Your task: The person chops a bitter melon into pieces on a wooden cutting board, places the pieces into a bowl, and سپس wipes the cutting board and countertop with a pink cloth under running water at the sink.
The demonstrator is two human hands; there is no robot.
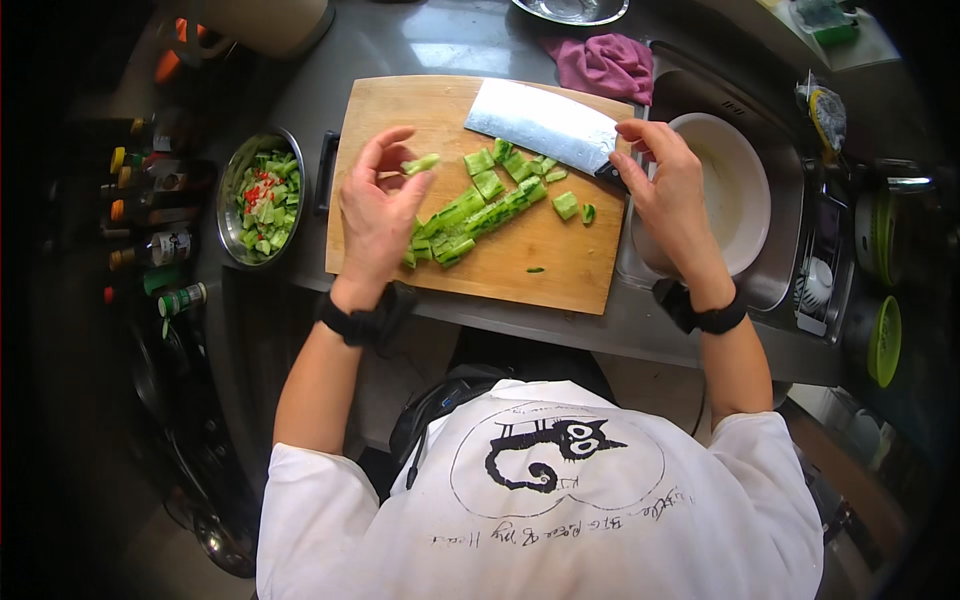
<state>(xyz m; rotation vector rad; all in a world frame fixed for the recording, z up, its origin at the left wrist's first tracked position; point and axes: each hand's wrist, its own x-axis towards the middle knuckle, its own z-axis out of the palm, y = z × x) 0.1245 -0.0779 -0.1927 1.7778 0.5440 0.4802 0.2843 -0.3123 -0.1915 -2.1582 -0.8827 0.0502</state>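
Observation:
My left hand (379,214) is over the left side of a wooden cutting board (574,277), with a small piece of cucumber (420,163) between thumb and fingers. By the heel of a cleaver (544,124), my right hand (664,169) has its thumb and fingers apart. The cleaver's blade lies flat across the board's upper right, and its dark handle (613,175) is partly hidden under that hand. Between the hands are cut cucumber strips (487,210), several chunks (489,184) and smaller bits.
Left of the board stands a metal bowl (298,184) of chopped cucumber and red pepper bits. Bottles (169,246) line the far left. A white basin (750,202) sits in the sink (784,247) at right. A purple cloth (606,67) lies behind the board.

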